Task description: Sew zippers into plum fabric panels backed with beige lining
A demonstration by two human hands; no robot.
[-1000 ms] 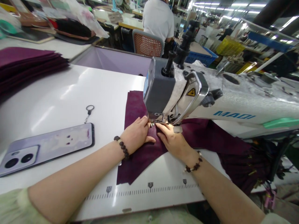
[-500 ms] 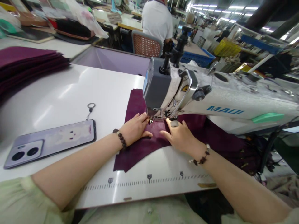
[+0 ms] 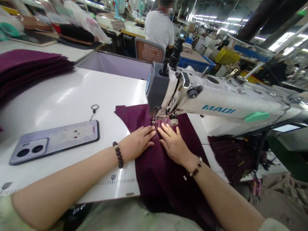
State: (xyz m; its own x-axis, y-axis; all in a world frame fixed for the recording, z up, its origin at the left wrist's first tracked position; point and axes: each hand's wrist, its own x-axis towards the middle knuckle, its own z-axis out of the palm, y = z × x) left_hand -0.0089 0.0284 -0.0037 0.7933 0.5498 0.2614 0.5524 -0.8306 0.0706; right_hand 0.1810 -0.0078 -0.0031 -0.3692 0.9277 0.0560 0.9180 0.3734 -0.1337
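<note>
Head view, sole view examined. A purple fabric piece (image 3: 154, 173) is found spread on the white table (image 3: 79, 93) beneath the head of the sewing machine (image 3: 216, 102). Its far edge is seen under the presser foot (image 3: 154, 121), and its near part is draped over the table edge at six o'clock.

The left hand (image 3: 138, 141) and right hand (image 3: 173, 144) are laid flat on the fabric, palms down and fingers extended. Nothing is clasped. The fingertips are set just short of the foot, one hand at either side of it.

The fabric is judged light, soft and limp, since it hangs and folds freely. It is likely to slide on the glossy table top. It is best controlled by flat palm pressure near the foot, or pinched at an edge.

A phone (image 3: 55, 141) is noted at nine o'clock of the left hand, and a stack of purple pieces (image 3: 29, 67) at ten o'clock. A seated person (image 3: 159, 29) is observed at twelve o'clock, well apart.
</note>
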